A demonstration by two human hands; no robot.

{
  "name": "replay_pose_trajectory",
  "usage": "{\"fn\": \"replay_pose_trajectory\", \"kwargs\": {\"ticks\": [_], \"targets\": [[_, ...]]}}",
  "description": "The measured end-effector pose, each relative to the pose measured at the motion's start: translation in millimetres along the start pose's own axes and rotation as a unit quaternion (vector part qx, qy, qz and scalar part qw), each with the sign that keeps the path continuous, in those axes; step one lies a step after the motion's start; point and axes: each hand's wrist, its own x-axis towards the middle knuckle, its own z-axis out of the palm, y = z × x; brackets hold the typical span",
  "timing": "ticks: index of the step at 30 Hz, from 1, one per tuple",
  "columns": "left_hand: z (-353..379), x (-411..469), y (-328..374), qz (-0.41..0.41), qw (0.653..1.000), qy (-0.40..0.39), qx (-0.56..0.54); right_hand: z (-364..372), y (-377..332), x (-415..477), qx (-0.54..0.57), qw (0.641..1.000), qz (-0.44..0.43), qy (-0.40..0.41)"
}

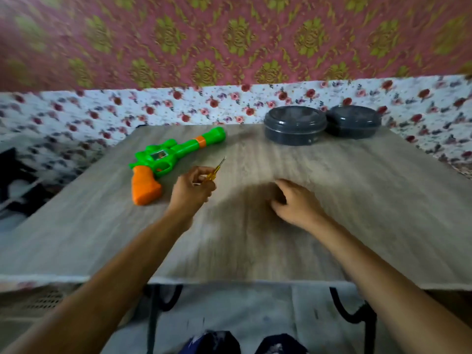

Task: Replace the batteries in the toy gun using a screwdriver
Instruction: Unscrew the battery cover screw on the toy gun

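A green toy gun [176,152] with an orange grip lies flat on the wooden table [357,200], barrel pointing to the far right. My left hand [190,190] is just right of the grip and is closed around a small yellow-handled screwdriver [215,169], its metal tip pointing up and away. My right hand [293,200] rests on the table's middle with fingers curled inward; whether it holds anything is hidden. No batteries are visible.
Two dark round lidded containers [295,125] [353,121] stand side by side at the table's far right edge. A floral cloth [76,116] lies behind and to the left of the table. Black table legs [357,312] show below the near edge.
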Motion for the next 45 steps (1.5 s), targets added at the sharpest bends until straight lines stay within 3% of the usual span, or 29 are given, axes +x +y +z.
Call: {"fn": "replay_pose_trajectory", "kwargs": {"ticks": [4,8,13,16,22,30,37,40,45], "targets": [[-39.6,-25.1,-4.0,0.001,0.996,0.080,-0.045,-0.4,-35.4,-11.7,0.043,0.999,-0.017,0.023],[-72.1,-23.8,2.1,0.017,0.985,0.157,-0.067,9.8,-62.1,-22.9,0.078,0.996,-0.046,-0.006],[-103.9,12.9,-12.8,-0.036,0.966,0.248,0.063,31.7,-95.2,-10.6,0.155,0.987,-0.040,-0.016],[-112.2,34.3,-21.7,-0.086,0.958,0.231,0.147,48.2,-110.9,7.5,0.185,0.982,-0.043,-0.019],[-114.4,74.7,-41.3,-0.140,0.954,0.175,0.199,69.8,-130.8,56.5,0.237,0.970,-0.044,-0.029],[-114.5,97.0,-53.1,-0.146,0.953,0.112,0.242,90.3,-129.0,96.2,0.357,0.934,-0.014,-0.006],[-69.5,63.8,-41.6,-0.100,0.950,0.090,0.283,67.2,-114.5,84.0,0.220,0.973,0.062,0.033],[-54.4,47.1,-40.3,-0.100,0.946,0.089,0.296,65.5,-108.5,71.5,0.179,0.981,0.057,0.040],[-38.3,16.7,-28.7,-0.107,0.955,0.082,0.265,60.6,-104.2,49.6,0.227,0.972,0.053,0.027]]}}
